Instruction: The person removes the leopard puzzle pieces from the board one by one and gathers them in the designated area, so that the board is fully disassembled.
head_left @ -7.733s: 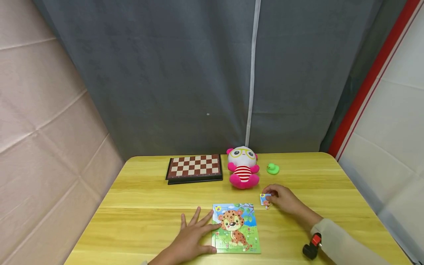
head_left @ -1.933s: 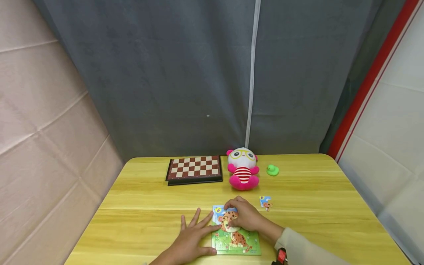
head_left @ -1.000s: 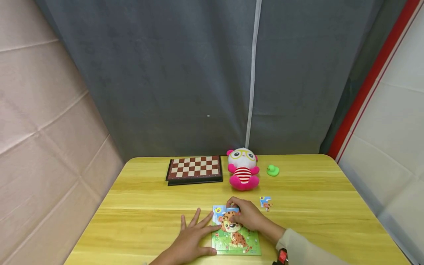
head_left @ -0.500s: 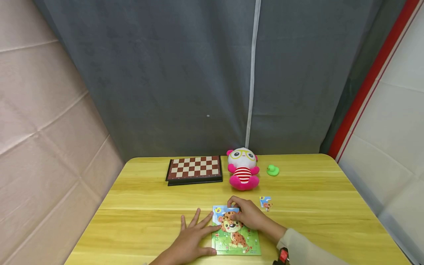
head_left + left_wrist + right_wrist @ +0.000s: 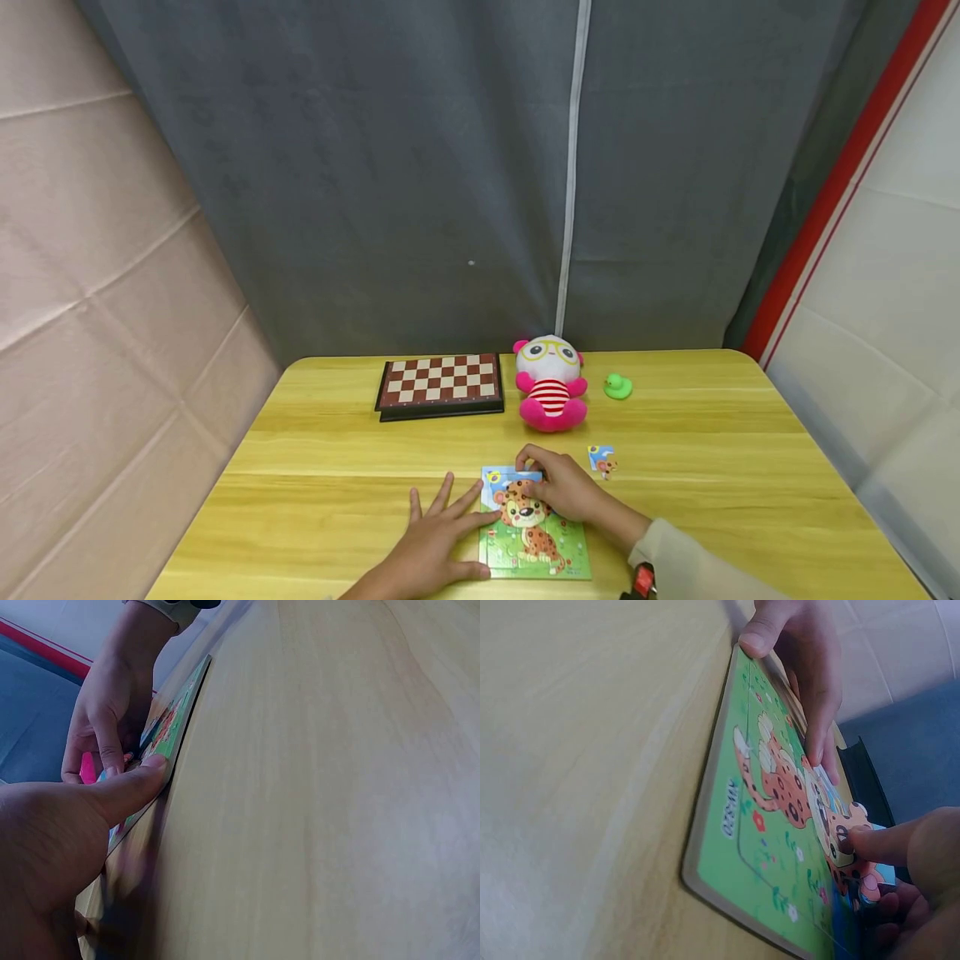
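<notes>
The right hand (image 5: 562,486) pinches a jigsaw piece (image 5: 529,477) at the leopard jigsaw (image 5: 517,565), on its side facing the desk's (image 5: 315,442) far edge; the left hand (image 5: 429,542), spread, touches its left; a loose piece (image 5: 602,458), nearer the right, lies toward the far-right corner

The puzzle (image 5: 501,550) shows a spotted orange leopard (image 5: 537,540) on green and blue, the chessboard (image 5: 441,381) brown and cream checks.

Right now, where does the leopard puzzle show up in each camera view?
Head: the puzzle is at the bottom, just right of centre.
Left wrist: a narrow strip left of centre, partly behind the left hand.
Right wrist: large, slanting from top centre to the bottom.
Shared landmark: the left hand at its edge.
</notes>
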Demonstrator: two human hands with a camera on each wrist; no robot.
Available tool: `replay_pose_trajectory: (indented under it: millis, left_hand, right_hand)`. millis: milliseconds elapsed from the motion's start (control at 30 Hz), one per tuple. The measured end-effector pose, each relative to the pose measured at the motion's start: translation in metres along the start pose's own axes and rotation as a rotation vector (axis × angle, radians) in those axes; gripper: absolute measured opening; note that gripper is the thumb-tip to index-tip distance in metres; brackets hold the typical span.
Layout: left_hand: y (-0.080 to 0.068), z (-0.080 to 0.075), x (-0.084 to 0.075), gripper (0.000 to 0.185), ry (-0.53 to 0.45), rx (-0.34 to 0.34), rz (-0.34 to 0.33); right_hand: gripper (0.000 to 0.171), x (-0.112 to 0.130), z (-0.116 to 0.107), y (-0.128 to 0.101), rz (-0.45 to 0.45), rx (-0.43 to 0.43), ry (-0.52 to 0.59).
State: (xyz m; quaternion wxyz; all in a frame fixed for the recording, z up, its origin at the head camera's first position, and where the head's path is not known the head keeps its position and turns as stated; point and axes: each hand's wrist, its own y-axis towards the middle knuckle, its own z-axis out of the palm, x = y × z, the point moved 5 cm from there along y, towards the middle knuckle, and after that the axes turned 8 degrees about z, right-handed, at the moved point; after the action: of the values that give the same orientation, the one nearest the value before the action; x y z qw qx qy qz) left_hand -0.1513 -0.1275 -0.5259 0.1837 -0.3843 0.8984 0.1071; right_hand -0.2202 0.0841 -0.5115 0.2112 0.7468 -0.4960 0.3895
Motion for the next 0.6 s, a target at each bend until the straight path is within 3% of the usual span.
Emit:
replay_pose_trajectory:
  millis: [167, 600]
  left_hand:
    - [0.001, -0.001, -0.002, 0.072, 0.037, 0.029, 0.001]
    - [0.015, -0.008, -0.019, 0.071, 0.167, 0.224, -0.054]
  right_hand:
    - [0.022, -0.001, 0.001, 0.000, 0.002, -0.005, -0.001]
    - [0.022, -0.001, 0.002, 0.002, 0.013, 0.000, -0.013]
